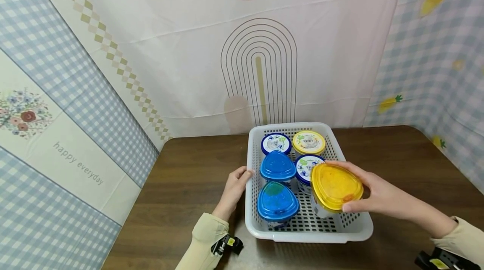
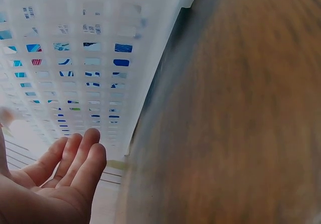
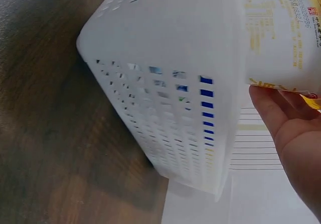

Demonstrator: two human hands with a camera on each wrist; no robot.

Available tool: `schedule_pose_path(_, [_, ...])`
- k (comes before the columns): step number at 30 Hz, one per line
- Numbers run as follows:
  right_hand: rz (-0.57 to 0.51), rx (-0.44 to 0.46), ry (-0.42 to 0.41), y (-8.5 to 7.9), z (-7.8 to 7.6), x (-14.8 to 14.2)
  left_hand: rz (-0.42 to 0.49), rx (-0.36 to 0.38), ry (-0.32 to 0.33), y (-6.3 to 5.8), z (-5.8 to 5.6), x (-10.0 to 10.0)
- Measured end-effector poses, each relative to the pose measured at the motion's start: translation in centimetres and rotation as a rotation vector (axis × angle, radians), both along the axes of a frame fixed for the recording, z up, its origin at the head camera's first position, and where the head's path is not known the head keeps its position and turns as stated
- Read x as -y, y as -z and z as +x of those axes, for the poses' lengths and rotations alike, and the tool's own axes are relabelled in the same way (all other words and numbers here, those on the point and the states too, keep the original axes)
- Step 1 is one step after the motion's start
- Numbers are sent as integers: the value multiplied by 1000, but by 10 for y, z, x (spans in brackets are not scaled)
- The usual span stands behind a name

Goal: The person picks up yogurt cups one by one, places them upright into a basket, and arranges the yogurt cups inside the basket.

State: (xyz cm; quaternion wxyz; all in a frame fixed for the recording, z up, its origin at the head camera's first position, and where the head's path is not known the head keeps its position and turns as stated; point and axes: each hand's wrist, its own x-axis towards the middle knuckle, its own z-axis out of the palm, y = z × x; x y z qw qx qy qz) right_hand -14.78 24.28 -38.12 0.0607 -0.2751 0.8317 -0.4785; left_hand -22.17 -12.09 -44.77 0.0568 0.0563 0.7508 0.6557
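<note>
My right hand (image 1: pixel 374 190) grips a white tub with a yellow lid (image 1: pixel 334 186) over the front right of a white perforated basket (image 1: pixel 310 237). In the right wrist view the tub's printed side (image 3: pixel 278 43) shows beyond the basket's rim, with fingers against it. At the basket's left rim, my left hand (image 1: pixel 235 186) rests; in the left wrist view its fingers (image 2: pixel 83 158) are nearly straight beside the slotted wall. Inside the basket stand two tubs with rounded blue lids (image 1: pixel 277 165), two with round blue-rimmed lids (image 1: pixel 276 143), and one with a round yellow lid (image 1: pixel 309 141).
The basket stands on a dark brown wooden table (image 1: pixel 189 177). Behind it hangs a pale printed cloth (image 1: pixel 181 72), with blue checked cloth (image 1: pixel 435 85) on the right. Both wrists wear black straps with small devices (image 1: pixel 227 244).
</note>
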Motion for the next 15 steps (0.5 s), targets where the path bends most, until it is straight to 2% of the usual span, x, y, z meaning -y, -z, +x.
schedule_pose_path(4, [8,13,-2,5,-1,1,10,5,-12,17,-10,1])
schedule_pose_path(6, [28,11,2,7,-1,2,13,-1,-17,22,-12,1])
schedule_pose_path(10, [72,-16,12,11,-1,3,17,-18,-19,25,-13,1])
schedule_pose_path(11, [81,-17,13,12,-1,3,17,-21,-17,20,-10,1])
schedule_pose_path(15, [93,-17,5,16,-2,5,25,-20,-16,20,-10,1])
